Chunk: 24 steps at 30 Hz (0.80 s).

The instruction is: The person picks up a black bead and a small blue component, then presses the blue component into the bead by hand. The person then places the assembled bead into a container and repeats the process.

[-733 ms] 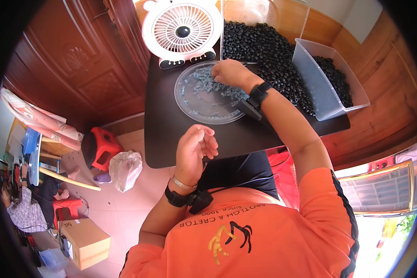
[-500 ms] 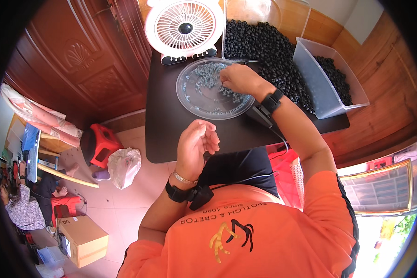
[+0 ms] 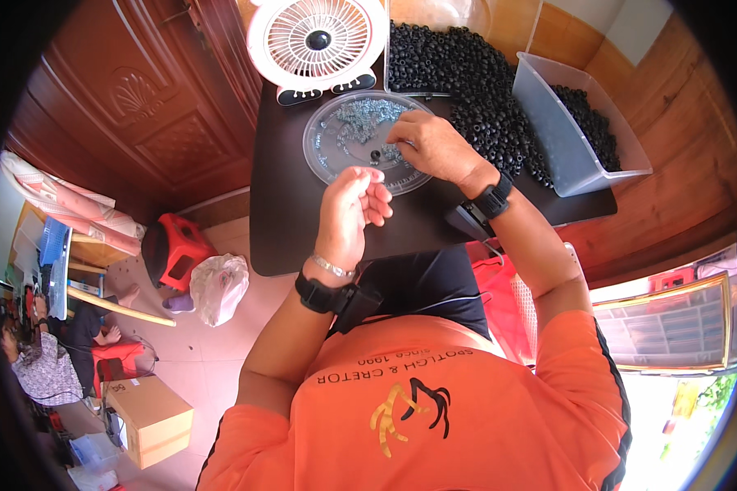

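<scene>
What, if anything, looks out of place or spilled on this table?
One black piece shows against the round tray of small bluish pieces, an odd one out; whether it rests there is unclear. Loose black pieces lie heaped on the table outside the clear bin, possibly spilled.

The right hand (image 3: pixel 440 149) covers part of the round tray (image 3: pixel 333 157); whether its fingertips hold anything cannot be determined. Contents of the left hand (image 3: pixel 348 214), fingers curled, are indeterminable. The bluish pieces (image 3: pixel 362 114) are too small to identify. The upper edge crops the fan (image 3: pixel 318 39). A co-worker's (image 3: pixel 51 372) handwork is indistinct.
</scene>
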Each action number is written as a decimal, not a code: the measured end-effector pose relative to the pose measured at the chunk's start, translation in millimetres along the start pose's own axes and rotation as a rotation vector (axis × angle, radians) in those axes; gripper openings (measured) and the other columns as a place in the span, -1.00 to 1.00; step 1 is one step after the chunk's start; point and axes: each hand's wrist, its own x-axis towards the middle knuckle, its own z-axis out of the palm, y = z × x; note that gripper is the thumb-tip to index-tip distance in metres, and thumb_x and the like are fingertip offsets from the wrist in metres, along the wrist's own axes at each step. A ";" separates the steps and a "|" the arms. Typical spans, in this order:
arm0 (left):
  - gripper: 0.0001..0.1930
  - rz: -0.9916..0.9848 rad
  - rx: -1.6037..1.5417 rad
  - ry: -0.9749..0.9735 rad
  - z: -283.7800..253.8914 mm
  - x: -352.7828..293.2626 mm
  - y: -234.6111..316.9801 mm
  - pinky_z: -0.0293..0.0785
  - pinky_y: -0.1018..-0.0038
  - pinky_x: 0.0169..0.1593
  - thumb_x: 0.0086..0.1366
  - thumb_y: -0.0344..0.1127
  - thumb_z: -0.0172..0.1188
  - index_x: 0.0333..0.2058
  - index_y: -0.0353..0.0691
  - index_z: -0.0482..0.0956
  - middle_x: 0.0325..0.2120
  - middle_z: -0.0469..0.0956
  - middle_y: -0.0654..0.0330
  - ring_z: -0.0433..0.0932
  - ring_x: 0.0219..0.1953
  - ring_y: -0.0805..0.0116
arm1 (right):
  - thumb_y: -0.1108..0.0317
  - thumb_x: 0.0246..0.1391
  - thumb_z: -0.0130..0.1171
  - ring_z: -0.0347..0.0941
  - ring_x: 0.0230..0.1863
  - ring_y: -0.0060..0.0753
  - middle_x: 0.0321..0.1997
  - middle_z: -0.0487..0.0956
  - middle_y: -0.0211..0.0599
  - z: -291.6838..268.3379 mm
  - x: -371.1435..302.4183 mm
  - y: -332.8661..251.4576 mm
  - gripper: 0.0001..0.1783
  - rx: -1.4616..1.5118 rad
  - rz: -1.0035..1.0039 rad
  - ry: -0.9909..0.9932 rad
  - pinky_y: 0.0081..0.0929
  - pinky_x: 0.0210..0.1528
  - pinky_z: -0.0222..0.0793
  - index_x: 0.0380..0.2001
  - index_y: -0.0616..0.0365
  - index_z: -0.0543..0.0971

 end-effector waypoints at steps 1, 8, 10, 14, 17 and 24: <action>-0.73 -0.003 0.002 0.000 -1.0 0.4 -0.6 0.37 0.56 -0.43 0.36 -0.18 -0.09 -0.25 -0.26 0.47 -0.48 0.52 0.16 0.50 -0.51 0.39 | 0.48 -0.09 0.16 0.49 -0.29 -0.08 -0.35 0.54 -0.16 2.3 -1.6 1.9 -0.86 0.002 0.003 0.001 -0.31 -0.20 0.44 -0.38 0.22 0.58; -0.76 0.007 -0.064 0.096 -24.7 -4.9 2.0 0.40 0.55 -0.43 0.34 -0.23 -0.11 -0.27 -0.26 0.47 -0.47 0.53 0.15 0.51 -0.50 0.36 | 0.42 -0.06 0.16 0.50 -0.26 -0.08 -0.33 0.56 -0.18 11.2 11.0 8.1 -0.83 0.116 0.097 -0.101 -0.27 -0.19 0.42 -0.34 0.16 0.61; -0.76 0.003 -0.063 0.105 -25.9 -7.3 1.0 0.40 0.55 -0.43 0.34 -0.24 -0.11 -0.26 -0.26 0.47 -0.47 0.53 0.15 0.51 -0.50 0.36 | 0.40 -0.05 0.17 0.50 -0.26 -0.08 -0.32 0.56 -0.18 19.3 17.8 3.8 -0.82 0.138 0.075 -0.140 -0.26 -0.18 0.42 -0.33 0.15 0.61; -0.76 -0.018 -0.053 0.121 -27.6 -8.7 0.4 0.39 0.55 -0.43 0.34 -0.24 -0.11 -0.26 -0.26 0.46 -0.48 0.52 0.16 0.51 -0.50 0.36 | 0.36 -0.05 0.18 0.50 -0.25 -0.06 -0.31 0.56 -0.18 41.0 23.4 -2.1 -0.82 0.029 0.054 -0.159 -0.22 -0.17 0.42 -0.33 0.12 0.61; -0.76 -0.023 -0.063 0.111 -31.6 -9.8 0.5 0.39 0.55 -0.42 0.34 -0.24 -0.12 -0.27 -0.27 0.46 -0.48 0.52 0.15 0.51 -0.50 0.36 | 0.36 -0.05 0.18 0.50 -0.24 -0.05 -0.31 0.56 -0.19 41.4 29.0 -6.7 -0.84 -0.005 0.106 -0.189 -0.20 -0.16 0.41 -0.36 0.13 0.60; -0.76 0.005 -0.069 0.116 -32.4 -13.3 -0.8 0.40 0.53 -0.41 0.34 -0.23 -0.12 -0.29 -0.28 0.45 -0.49 0.51 0.15 0.50 -0.50 0.35 | 0.35 -0.06 0.20 0.50 -0.23 -0.04 -0.33 0.56 -0.18 37.6 35.9 3.0 -0.85 -0.009 0.199 -0.145 -0.18 -0.16 0.41 -0.37 0.13 0.58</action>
